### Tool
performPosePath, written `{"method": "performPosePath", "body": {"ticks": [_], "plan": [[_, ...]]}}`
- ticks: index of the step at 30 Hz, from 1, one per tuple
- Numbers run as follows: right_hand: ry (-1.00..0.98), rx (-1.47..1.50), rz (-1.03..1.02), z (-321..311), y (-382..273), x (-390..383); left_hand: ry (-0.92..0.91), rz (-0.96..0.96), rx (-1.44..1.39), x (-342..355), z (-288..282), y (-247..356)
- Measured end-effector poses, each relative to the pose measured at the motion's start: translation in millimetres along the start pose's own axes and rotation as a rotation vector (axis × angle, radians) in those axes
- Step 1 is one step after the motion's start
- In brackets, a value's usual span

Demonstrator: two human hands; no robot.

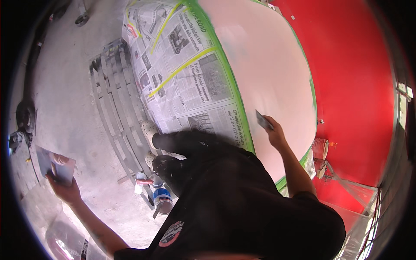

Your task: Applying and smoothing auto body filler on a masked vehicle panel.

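Note:
Out to the left, my left hand grips the edge of a flat, pale mixing plate that carries a smear of pinkish filler. My right hand has its fingers wrapped round a dark, thin filler spreader. The spreader is over a broad, curved pale-pink panel; whether its blade touches the surface I cannot tell. Green masking tape borders the panel. Left of the tape, newspaper under clear film covers the surface, with yellow tape strips across it.
My pale clogs are on a grey slatted wooden platform. Beside it stands an open blue-and-white can, with a red-handled tool nearby. A large red surface lies right of the panel. Clear plastic sheeting hangs at lower right.

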State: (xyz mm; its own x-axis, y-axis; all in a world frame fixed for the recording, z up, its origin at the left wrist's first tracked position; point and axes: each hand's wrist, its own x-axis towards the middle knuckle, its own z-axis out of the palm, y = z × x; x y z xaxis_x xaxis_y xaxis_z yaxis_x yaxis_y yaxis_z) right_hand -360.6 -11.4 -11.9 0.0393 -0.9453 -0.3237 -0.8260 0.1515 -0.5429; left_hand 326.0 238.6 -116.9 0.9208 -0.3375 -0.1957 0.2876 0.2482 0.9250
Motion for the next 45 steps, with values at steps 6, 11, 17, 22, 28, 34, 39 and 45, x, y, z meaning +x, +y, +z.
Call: {"method": "performPosePath", "body": {"ticks": [6,11,17,22,28,34,39,45], "plan": [[-0.305,0.252,-0.681,118.7,-263.4,-17.4,-0.029,-0.504,-0.169,-94.1,127.1,-35.2],[-0.533,0.235,-1.059,151.8,-334.0,-50.2,-0.193,-0.699,-0.340,-140.7,185.6,6.9],[-0.370,-0.378,-0.899,159.4,-278.5,-11.0,-0.365,-0.631,-0.273,-95.6,221.8,56.0],[-0.219,0.423,-0.114,170.8,-212.4,46.5,-0.272,-0.529,-0.141,-1.5,247.1,69.0],[0.049,1.121,0.565,131.7,-188.0,109.5,-0.251,-0.383,0.191,110.0,195.4,41.7],[0.305,0.850,0.527,112.9,-198.6,188.2,-0.646,0.396,1.107,148.7,263.6,45.6],[0.745,-0.065,0.323,76.7,-200.0,279.4,-0.428,-0.482,0.477,161.3,397.3,48.2],[0.650,-0.240,0.588,45.9,-189.1,396.6,-0.515,-0.758,0.513,225.5,495.7,14.0]]}}
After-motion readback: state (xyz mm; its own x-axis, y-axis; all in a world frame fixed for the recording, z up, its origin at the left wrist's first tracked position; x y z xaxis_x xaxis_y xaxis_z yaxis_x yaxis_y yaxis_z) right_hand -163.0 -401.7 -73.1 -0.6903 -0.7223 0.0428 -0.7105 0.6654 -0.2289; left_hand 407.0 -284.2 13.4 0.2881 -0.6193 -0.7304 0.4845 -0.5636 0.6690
